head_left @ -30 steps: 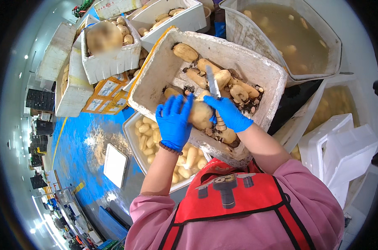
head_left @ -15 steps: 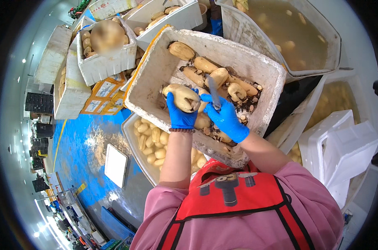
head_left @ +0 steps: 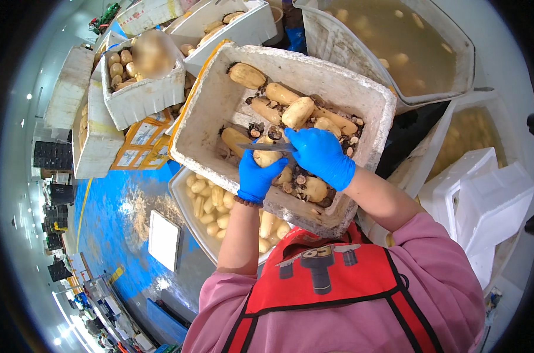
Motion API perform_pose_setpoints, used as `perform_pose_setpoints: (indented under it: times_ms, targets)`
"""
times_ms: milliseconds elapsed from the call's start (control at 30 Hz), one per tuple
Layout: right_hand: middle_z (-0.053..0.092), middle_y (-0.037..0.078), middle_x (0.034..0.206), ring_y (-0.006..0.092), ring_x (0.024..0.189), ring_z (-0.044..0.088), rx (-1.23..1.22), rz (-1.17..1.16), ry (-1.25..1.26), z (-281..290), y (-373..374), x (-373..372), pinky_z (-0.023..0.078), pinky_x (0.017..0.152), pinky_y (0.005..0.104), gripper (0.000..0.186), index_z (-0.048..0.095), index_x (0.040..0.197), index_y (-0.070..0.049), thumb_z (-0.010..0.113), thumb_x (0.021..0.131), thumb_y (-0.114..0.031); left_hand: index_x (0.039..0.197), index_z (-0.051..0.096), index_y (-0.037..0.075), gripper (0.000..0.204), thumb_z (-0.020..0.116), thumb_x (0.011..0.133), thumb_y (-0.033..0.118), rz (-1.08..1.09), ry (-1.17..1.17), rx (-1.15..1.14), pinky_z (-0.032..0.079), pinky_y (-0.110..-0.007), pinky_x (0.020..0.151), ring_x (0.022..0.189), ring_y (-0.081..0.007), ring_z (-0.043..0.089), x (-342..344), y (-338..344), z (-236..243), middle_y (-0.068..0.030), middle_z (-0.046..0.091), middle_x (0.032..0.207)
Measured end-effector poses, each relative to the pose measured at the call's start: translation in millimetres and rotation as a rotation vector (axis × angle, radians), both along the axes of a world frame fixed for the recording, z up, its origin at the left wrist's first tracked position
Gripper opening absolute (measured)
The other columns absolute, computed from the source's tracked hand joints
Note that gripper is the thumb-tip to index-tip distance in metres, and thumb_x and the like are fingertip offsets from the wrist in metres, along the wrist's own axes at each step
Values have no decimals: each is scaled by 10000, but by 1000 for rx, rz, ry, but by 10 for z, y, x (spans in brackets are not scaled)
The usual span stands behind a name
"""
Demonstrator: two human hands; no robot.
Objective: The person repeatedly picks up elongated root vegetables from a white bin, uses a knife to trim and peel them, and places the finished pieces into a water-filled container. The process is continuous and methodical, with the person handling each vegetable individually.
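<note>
- Blue floor (head_left: 105, 215) lies left of the foam box (head_left: 211, 94).
- Left hand (head_left: 257, 180) grips a lotus root (head_left: 267, 158) over the box's near half; right hand (head_left: 323, 156) clasps a knife (head_left: 266, 146) across it.
- Keep left fingers off the knife's edge; use short, shallow strokes.

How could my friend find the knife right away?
Find the big white foam box in the middle, then the blue-gloved right hand above it. The knife is the thin metal blade pointing left from that hand, over a lotus root; it's straight and grey, while the roots around it are plump and pale yellow.
</note>
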State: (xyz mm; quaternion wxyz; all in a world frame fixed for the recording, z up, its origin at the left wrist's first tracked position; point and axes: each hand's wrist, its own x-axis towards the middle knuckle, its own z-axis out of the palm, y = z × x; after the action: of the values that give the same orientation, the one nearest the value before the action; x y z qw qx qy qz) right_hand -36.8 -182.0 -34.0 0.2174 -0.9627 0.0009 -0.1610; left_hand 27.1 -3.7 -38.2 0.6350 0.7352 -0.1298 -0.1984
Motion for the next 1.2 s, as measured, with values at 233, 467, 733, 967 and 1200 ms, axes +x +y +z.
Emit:
perform_pose_setpoints:
  times_ms: [233, 467, 733, 967, 1200]
  targets:
    - [659, 122, 686, 219, 584, 608, 735, -250, 305, -378, -569, 138, 497, 564, 342, 325, 649, 820, -30, 557, 900, -331, 1304, 451, 20, 668, 762, 719, 105, 50, 124, -368, 462, -371, 948, 1105, -228, 549, 98, 155, 134, -111, 554, 1224]
    - [660, 87, 971, 126, 693, 597, 1831, -52, 290, -298, 207, 114, 495, 603, 272, 438, 622, 1118, -42, 672, 862, -394, 1440, 296, 125, 786, 726, 809, 309, -119, 293, -639, 420, -434, 1019, 1276, -293, 428, -48, -96, 71, -100, 434, 1385]
    - [675, 130, 980, 167, 847, 626, 872, 386, 352, -63, -209, 9, 502, 797, 325, 665, 457, 1393, -153, 726, 808, -318, 1366, 407, 12, 761, 784, 741, 229, -496, 273, 126, 475, -362, 936, 1141, -230, 548, 177, 337, 27, -121, 548, 1260]
    - [648, 207, 786, 262, 698, 655, 662, 421, 333, 18, -337, 27, 519, 696, 373, 627, 448, 1393, -186, 682, 825, -306, 1313, 455, -9, 672, 751, 733, 158, -409, 695, -288, 491, -345, 900, 1048, -218, 599, 20, 322, -78, -120, 601, 1178]
    - [617, 226, 740, 250, 609, 637, 518, 412, 289, 172, -299, -34, 493, 584, 360, 595, 450, 1389, -152, 632, 825, -204, 1297, 466, -17, 665, 757, 727, 167, -375, 631, -217, 496, -345, 891, 1030, -221, 604, -25, 324, -42, -123, 607, 1158]
